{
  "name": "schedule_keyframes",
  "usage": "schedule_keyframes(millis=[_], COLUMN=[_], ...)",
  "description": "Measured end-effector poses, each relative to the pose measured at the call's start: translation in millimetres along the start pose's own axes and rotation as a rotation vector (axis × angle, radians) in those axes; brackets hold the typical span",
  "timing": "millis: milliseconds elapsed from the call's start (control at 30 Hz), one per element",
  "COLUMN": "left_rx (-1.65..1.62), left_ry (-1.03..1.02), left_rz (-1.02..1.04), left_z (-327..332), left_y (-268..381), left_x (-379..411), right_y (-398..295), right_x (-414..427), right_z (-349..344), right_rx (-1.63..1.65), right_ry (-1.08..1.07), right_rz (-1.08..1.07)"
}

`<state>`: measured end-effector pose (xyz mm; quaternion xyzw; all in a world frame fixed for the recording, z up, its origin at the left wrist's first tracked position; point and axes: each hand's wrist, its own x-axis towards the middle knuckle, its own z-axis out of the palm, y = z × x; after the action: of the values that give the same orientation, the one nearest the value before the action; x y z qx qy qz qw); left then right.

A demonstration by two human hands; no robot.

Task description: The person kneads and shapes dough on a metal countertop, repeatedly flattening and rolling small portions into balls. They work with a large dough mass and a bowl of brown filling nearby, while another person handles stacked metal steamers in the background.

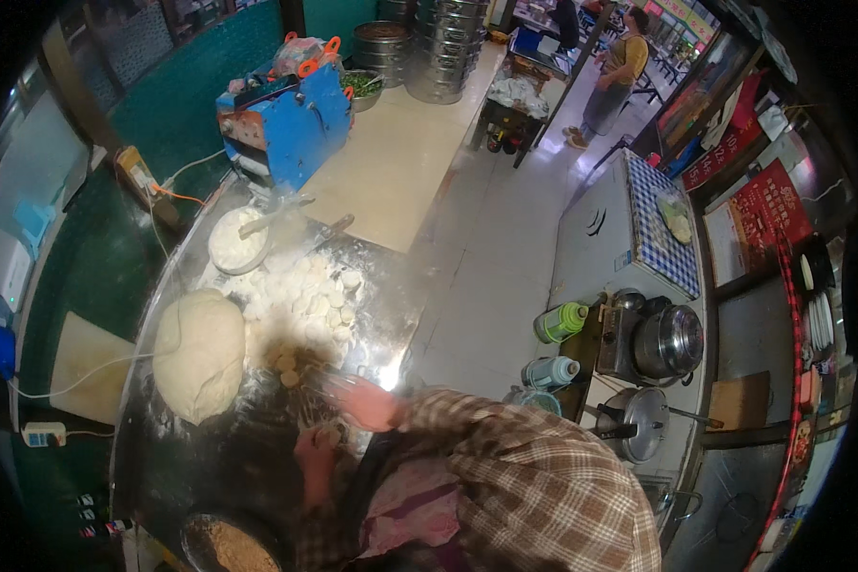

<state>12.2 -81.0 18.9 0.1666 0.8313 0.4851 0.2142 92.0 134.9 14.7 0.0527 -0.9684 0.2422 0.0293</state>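
My right hand [361, 402] is stretched over the dark metal worktop [150, 457], fingers spread and blurred, beside several small rounds of dough [287, 372]. Just nearer to my body, my left hand [317, 452] has its fingers curled; blur hides whether anything is in it. Beyond the hands, many flattened dough discs [318, 300] lie in scattered flour. To the left rests a large smooth mass of dough [199, 357]. A round bowl of flour [232, 247] with a wooden-looking stick [257, 227] across it stands at the far left of the discs.
A bowl of brown crumbly filling [239, 547] sits at the near edge. Further off are a blue machine [293, 132], stacked metal steamers [443, 50] and a bowl of chopped greens [362, 84]. Flasks [561, 322] and pots [668, 343] stand right. A person [618, 75] stands beyond.
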Motion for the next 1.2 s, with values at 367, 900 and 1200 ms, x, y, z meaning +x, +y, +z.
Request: schedule_keyframes(millis=[367,900,1200], left_rx=[0.207,0.209,-0.014], left_ry=[-0.052,0.124,0.254], left_rz=[0.084,0.245,-0.082], left_z=[-16.5,17.7,0.8], left_y=[-16.9,-51.2,-0.4], left_x=[12.9,-24.1,-18.6], right_y=[-13.7,3.5,-15.7], right_x=[35.1,23.7,18.5], right_z=[-14.7,10.8,-26.8], right_rx=[-0.071,-0.136,-0.160], right_ry=[0.048,-0.135,-0.297], right_rz=[0.006,-0.029,0.050])
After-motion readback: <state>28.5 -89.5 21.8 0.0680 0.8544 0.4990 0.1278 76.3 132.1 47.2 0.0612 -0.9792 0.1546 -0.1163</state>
